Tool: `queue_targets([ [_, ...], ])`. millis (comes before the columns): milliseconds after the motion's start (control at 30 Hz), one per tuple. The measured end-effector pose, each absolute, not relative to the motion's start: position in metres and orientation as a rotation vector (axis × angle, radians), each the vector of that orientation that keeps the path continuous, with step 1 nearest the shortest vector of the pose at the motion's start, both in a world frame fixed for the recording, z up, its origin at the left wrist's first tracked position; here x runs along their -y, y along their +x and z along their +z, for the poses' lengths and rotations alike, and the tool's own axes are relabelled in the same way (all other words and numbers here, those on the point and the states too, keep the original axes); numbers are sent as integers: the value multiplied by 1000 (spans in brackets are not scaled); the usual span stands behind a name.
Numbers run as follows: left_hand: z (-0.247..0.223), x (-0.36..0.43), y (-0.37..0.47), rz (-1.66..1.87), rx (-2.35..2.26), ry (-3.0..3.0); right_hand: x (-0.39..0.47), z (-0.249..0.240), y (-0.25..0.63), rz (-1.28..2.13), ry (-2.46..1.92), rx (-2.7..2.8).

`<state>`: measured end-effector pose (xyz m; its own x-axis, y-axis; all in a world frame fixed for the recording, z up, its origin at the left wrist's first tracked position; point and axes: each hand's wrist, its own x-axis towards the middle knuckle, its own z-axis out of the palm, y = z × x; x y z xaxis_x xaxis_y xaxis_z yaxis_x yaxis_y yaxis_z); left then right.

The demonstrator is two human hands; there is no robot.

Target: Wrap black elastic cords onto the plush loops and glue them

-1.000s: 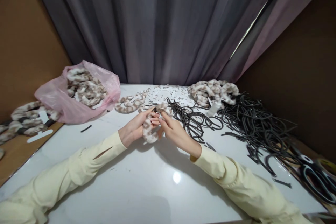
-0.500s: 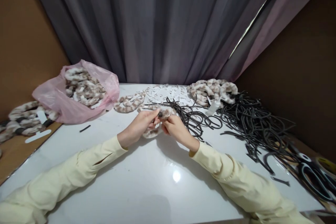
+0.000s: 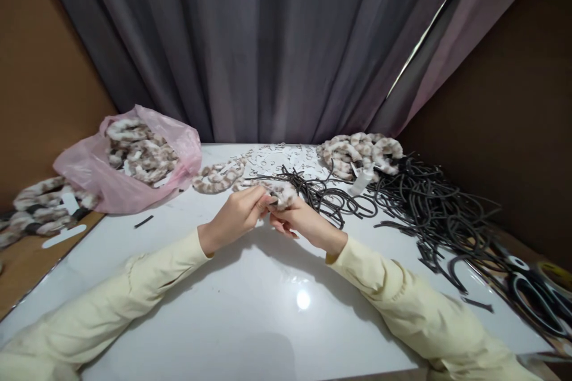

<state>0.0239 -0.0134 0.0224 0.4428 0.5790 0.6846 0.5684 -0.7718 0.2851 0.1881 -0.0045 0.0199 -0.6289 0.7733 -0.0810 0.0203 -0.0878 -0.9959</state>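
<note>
Over the middle of the white table, my left hand [image 3: 239, 214] and my right hand [image 3: 310, 223] meet at a fluffy brown-and-white ring [image 3: 283, 195]. My left fingers are pinched at its near left end, where a small dark bit shows between the fingertips. The right hand is closed on the fluffy piece from the other side, its lower fingers curled loosely underneath. Much of the ring is hidden behind the hands. Just beyond them lies another fluffy ring [image 3: 218, 177] on the table.
A pink bag [image 3: 96, 175] of fluffy rings stands left, more rings [image 3: 38, 205] beside it. Behind are small white pieces [image 3: 286, 161]; at right, a fluffy pile [image 3: 361, 152], a small clear bottle [image 3: 361, 183], black cords [image 3: 433, 208] and scissors [image 3: 536, 303].
My hands have closed together and turned; the fluffy ring has shifted and its lower loop no longer hangs in view below the hands. The right hand's lower fingers now show beneath.
</note>
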Motion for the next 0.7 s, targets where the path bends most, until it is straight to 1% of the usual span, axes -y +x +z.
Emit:
queue_targets([
  [67, 22, 12, 23, 1336, -988, 2726, 9, 19, 184, 1807, -831, 1585],
  [167, 21, 9, 21, 1422, -924, 2894, 15, 23, 183, 1996, -801, 1521],
  [267, 20, 8, 21, 1479, -968, 2951, 18, 27, 185, 2164, -781, 1477],
  [367, 19, 9, 23, 1455, -1053, 2901, 22, 30, 185, 2279, -779, 1384],
  [433, 19, 9, 24, 1383, -1101, 2834, 25, 30, 184, 2271, -824, 1338],
  [500, 20, 8, 23, 1296, -1152, 2724, 26, 32, 183, 2153, -899, 1369],
  [567, 22, 4, 21, 1232, -1206, 2594, 24, 33, 182, 1954, -976, 1469],
  [633, 24, 1, 18, 1186, -1255, 2508, 20, 34, 182, 1653, -1041, 1692],
  [700, 26, -1, 17, 1160, -1290, 2490, 18, 34, 184, 1258, -1095, 2002],
])
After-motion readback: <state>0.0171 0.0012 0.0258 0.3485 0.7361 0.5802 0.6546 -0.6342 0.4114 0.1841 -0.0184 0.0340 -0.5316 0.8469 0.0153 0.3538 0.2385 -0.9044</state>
